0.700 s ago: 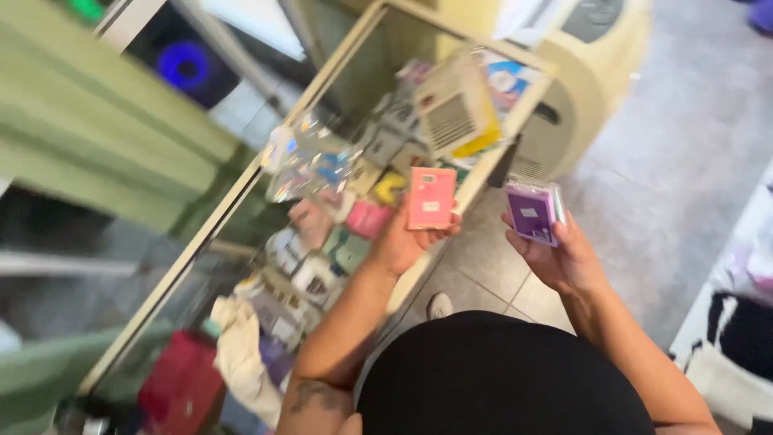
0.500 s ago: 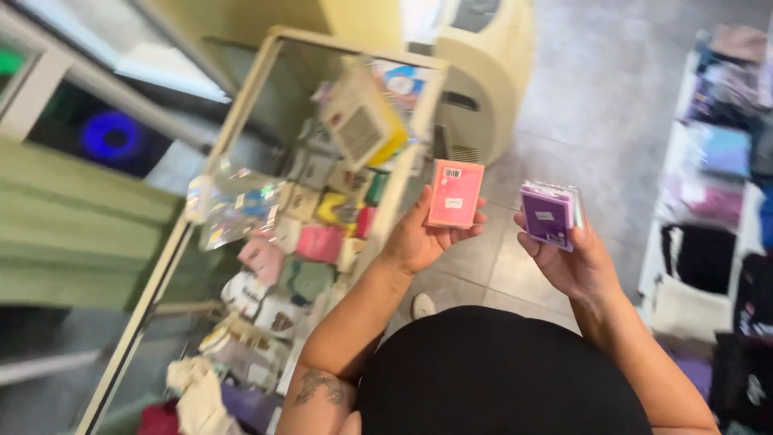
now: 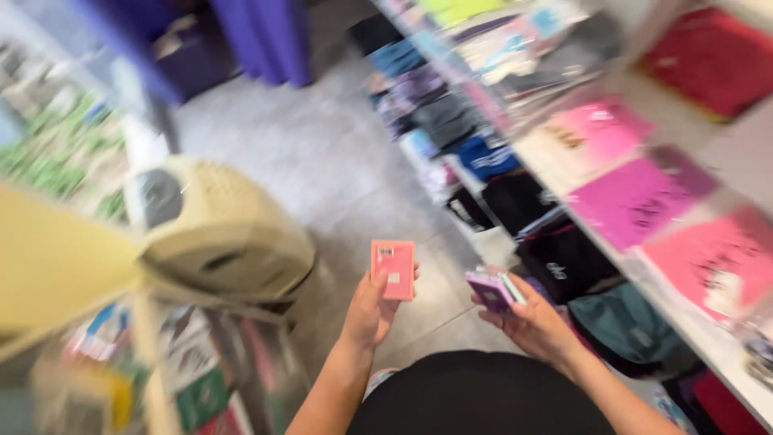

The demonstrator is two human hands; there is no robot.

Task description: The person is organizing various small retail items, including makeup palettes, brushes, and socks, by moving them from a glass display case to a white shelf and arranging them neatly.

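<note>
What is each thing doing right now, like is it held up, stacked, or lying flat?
Small flat pink box: held upright in the left hand, label side facing the camera.
Small purple box: held tilted in the right hand, stacked with a white one.
Beige plastic machine: standing on the floor, lid shut.
Pink folded clothes in clear bags: lying flat on the white shelf.

A flat, rectangular salmon-pink box (image 3: 393, 270) with small white printed patches is held upright by its lower edge, its broad face turned toward the camera. A purple box with a white edge (image 3: 493, 290) is held tilted, just beside it to the right.
</note>
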